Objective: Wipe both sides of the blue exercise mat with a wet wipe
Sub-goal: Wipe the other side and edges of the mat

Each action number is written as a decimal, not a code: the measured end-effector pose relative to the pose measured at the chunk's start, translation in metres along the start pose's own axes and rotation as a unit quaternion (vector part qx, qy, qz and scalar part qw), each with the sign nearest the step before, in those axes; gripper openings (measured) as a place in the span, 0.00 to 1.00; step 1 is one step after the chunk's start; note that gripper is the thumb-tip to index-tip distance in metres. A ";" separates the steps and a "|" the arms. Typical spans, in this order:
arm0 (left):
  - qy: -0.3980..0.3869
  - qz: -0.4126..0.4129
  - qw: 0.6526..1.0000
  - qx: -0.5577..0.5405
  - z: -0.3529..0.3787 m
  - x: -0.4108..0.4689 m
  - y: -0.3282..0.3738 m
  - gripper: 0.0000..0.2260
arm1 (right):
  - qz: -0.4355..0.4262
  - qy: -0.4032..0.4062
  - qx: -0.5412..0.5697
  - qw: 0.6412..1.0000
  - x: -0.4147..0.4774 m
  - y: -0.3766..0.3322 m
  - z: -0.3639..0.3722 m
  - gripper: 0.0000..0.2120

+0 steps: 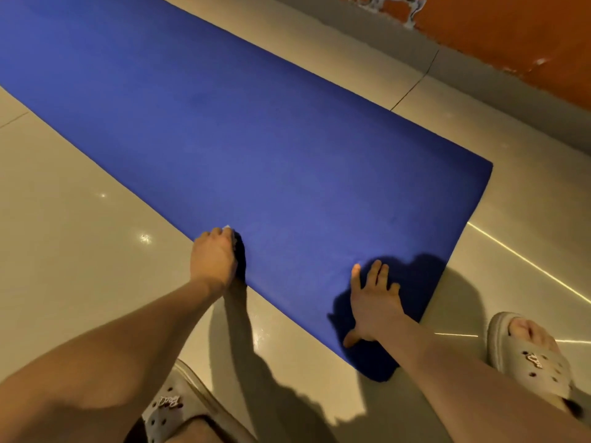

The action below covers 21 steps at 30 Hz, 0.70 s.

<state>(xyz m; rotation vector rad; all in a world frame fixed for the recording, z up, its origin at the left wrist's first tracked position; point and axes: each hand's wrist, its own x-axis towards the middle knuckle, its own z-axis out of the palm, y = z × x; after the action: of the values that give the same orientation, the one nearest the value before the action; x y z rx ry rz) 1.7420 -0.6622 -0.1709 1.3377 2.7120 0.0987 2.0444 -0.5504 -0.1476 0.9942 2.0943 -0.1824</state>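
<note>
Tiles (80,251) of a pale, shiny floor are partly covered by the blue exercise mat (256,139), which is laid out flat and runs from the top left down toward the person's feet. The left hand (213,259) is set on the near long edge of the mat, with its fingers curled round the wet wipe (227,227). Only a small white bit of the wipe is seen past the knuckles, and it is pressed down on the mat. The right hand (374,303) is laid flat on the mat close to the near corner, palm down, with the fingers spread and the thumb stuck out to the side. The two hands are well apart. A left slipper (169,407), pale with little holes, is seen on the tiles at the bottom, and a right slipper (531,359) is seen near the mat's short end. An orange wall (511,33) with a grey strip (479,78) along its foot is seen at the top right.
</note>
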 end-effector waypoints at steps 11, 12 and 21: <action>-0.144 0.250 0.949 -0.130 0.003 -0.104 0.103 0.03 | 0.076 -0.049 0.020 0.996 -0.005 -0.018 -0.021 0.77; -0.146 0.267 0.948 -0.098 0.001 -0.098 0.099 0.01 | 0.080 -0.050 0.019 0.995 -0.005 -0.020 -0.020 0.77; -0.053 0.110 0.992 -0.040 -0.003 -0.017 0.015 0.05 | 0.079 -0.019 0.055 0.995 -0.004 -0.018 -0.002 0.75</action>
<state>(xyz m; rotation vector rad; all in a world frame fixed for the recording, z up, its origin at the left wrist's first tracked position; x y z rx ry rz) 1.7638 -0.6665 -0.1651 1.5659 2.4389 0.1501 2.0319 -0.5646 -0.1468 1.2075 1.9785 -0.2378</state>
